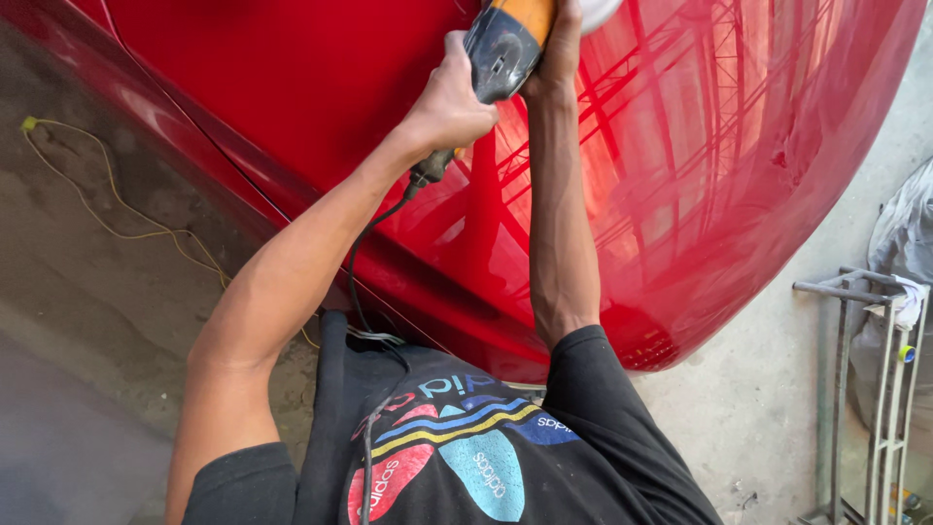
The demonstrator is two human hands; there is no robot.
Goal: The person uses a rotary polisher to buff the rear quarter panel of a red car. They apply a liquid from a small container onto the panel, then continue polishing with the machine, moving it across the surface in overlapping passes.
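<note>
Seen from above, a person's left hand (449, 97) wraps tightly around the grey rear handle of a power polisher (505, 41), while the right hand (562, 44) presses closed over its orange head at the frame's top edge. The tool rests against a glossy red car panel (700, 175). Its black cord (364, 282) trails down to the chest. A thin yellow wire (107, 209) lies on the concrete floor (87, 321) left; a grey metal rack (880, 379) stands right.
</note>
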